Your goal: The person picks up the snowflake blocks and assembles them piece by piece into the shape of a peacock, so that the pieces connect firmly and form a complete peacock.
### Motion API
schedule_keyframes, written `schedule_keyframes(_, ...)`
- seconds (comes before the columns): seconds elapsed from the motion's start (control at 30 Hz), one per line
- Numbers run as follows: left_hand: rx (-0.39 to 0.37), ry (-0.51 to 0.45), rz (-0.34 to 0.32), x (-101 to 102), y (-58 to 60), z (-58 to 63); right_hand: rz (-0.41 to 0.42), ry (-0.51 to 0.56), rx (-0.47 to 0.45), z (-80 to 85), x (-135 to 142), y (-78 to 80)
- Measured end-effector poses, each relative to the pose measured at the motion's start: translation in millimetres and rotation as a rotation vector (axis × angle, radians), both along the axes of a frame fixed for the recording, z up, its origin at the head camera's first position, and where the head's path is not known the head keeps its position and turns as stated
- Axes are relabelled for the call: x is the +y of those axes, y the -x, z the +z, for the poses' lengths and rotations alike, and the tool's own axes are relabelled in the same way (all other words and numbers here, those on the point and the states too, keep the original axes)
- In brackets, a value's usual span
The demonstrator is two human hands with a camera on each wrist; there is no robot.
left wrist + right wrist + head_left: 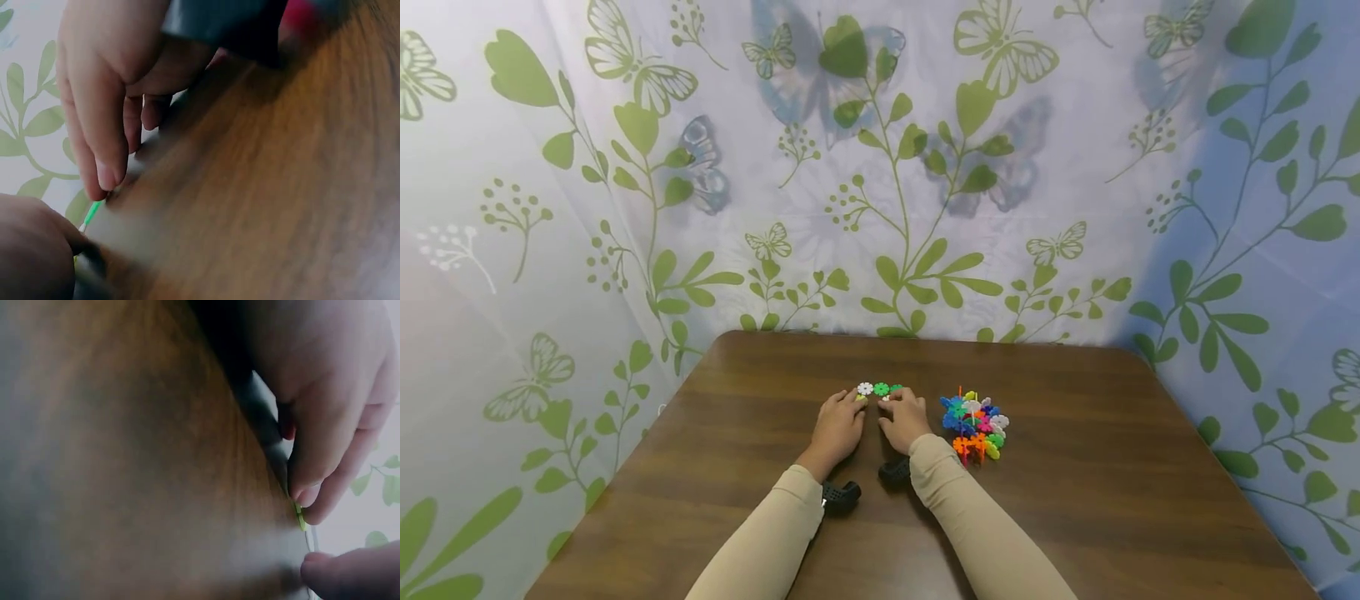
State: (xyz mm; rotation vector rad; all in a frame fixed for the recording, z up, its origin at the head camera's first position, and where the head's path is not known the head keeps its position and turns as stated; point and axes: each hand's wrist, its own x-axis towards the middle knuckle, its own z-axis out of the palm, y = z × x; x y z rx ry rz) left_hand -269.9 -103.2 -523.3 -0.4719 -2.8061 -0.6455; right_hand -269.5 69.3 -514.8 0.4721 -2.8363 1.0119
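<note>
A white flower-shaped plastic piece and a green one lie in a row on the table, with another green piece partly behind the right fingers. My left hand pinches a yellow-green flower piece between thumb and forefinger, low at the tabletop. Beside it, my right hand has thumb and forefinger together on a second white piece, mostly covered by the fingers. In the left wrist view a green piece shows edge-on just below the right fingertips.
A heap of several multicoloured flower pieces sits on the brown wooden table, to the right of the right hand. Dark wrist devices are worn under the sleeves. A patterned curtain hangs behind the table's far edge.
</note>
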Motion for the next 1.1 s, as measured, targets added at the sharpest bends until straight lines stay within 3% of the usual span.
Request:
schedule_keyframes(0.1,0.056,-0.027,-0.014,0,-0.2,-2.7,0.019,0.061,0.021,-2.3,6,-1.4)
schedule_keyframes(0.27,0.120,-0.168,-0.052,-2,-0.3,-6.6,0.094,0.100,0.041,-4.4,15,-5.3)
schedule_keyframes(0.4,0.081,-0.259,-0.087,-2,-1.3,-7.5,0.120,0.120,0.055,-7.8,19,-8.6)
schedule_keyframes(0.63,-0.085,-0.392,-0.103,0,-4.2,-5.6,0.092,0.157,0.043,-14.9,21,-15.9)
schedule_keyframes(0.93,-0.096,-0.561,-0.126,-5,-3.0,-2.7,0.121,0.303,0.150,-14.2,23,-30.9)
schedule_keyframes(1.0,-0.104,-0.613,-0.147,-7,-2.9,-3.3,0.113,0.341,0.137,-14.6,24,-33.4)
schedule_keyframes(1.1,-0.110,-0.680,-0.159,-7,-4.4,-3.5,0.104,0.453,0.044,-15.3,26,-36.6)
